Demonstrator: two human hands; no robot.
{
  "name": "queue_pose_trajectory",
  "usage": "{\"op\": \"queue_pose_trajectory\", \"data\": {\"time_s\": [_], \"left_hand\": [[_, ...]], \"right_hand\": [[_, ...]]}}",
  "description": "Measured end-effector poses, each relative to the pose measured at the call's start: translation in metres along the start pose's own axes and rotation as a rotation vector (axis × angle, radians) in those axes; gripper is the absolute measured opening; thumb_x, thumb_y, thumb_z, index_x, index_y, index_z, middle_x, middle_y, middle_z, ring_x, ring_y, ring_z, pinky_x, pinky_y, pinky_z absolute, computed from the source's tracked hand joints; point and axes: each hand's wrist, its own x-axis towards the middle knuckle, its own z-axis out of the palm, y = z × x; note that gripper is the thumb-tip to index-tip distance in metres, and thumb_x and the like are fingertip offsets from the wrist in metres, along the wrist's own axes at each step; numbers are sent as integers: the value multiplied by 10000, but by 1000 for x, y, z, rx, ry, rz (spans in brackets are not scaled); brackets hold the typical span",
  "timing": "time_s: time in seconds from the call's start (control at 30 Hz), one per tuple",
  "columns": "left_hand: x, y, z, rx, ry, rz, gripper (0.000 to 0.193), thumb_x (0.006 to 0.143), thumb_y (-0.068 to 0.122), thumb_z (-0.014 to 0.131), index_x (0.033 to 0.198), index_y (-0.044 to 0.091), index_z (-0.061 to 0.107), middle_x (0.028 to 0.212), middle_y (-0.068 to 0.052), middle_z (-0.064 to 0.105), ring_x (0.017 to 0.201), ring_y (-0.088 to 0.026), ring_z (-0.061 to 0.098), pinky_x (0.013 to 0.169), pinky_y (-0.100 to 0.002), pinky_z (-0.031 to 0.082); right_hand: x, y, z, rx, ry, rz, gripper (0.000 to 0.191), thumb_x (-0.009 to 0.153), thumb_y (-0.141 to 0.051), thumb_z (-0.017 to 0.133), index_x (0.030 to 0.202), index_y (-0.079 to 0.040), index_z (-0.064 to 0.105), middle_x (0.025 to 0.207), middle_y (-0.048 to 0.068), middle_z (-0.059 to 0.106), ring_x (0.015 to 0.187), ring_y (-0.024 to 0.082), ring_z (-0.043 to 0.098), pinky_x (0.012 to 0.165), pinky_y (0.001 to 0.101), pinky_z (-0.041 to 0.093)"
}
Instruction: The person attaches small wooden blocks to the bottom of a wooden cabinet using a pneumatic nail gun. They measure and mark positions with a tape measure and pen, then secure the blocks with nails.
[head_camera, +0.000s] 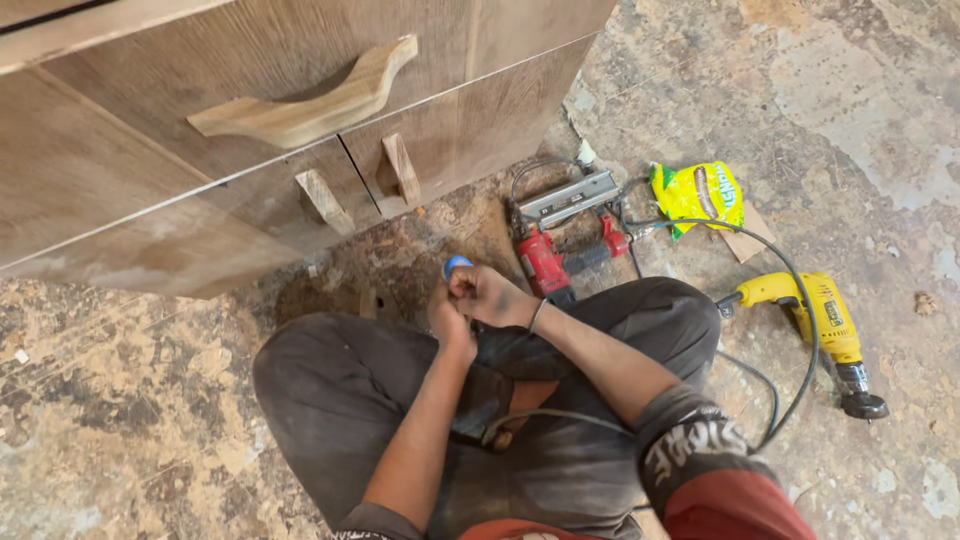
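Worn floor w/ wood cabinet

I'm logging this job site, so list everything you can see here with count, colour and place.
wooden cabinet: one, brown, top left
curved handle: one, light wood, on the drawer front
short door handles: two, light wood, on the lower cabinet doors
nail gun: one, red and grey, floor at centre
electric drill: one, yellow, floor at right
snack packet: one, yellow, floor beyond the drill
blue small object: one, at the fingertips
floor: worn, mottled brown
left hand: one, beside the blue object
right hand: one, meeting the left
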Motion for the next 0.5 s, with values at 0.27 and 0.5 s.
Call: {"op": "queue_pose_trajectory", "data": {"time_s": [0.27, 0.5], "left_hand": [[3, 27, 15, -264, -45, 108, 275, 940, 346, 664, 1044, 96, 619, 946, -37, 629, 841, -176, 633, 718, -348, 538], [12, 43, 39, -10, -102, 364, 384, 900, 165, 780, 1215, 11, 625, 1100, -45, 623, 1035, -160, 594, 932, -314, 486]], "right_hand": [[-4, -50, -20, -369, 64, -4, 365, 753, -82, 773, 1032, -33, 542, 881, 126, 589, 780, 262, 600, 663, 376, 520], [44, -47, -26, -554, 225, -235, 492, 867, -111, 690, 1314, -9, 514, 1153, 233, 613, 1038, 461, 640, 850, 491, 559]]}}
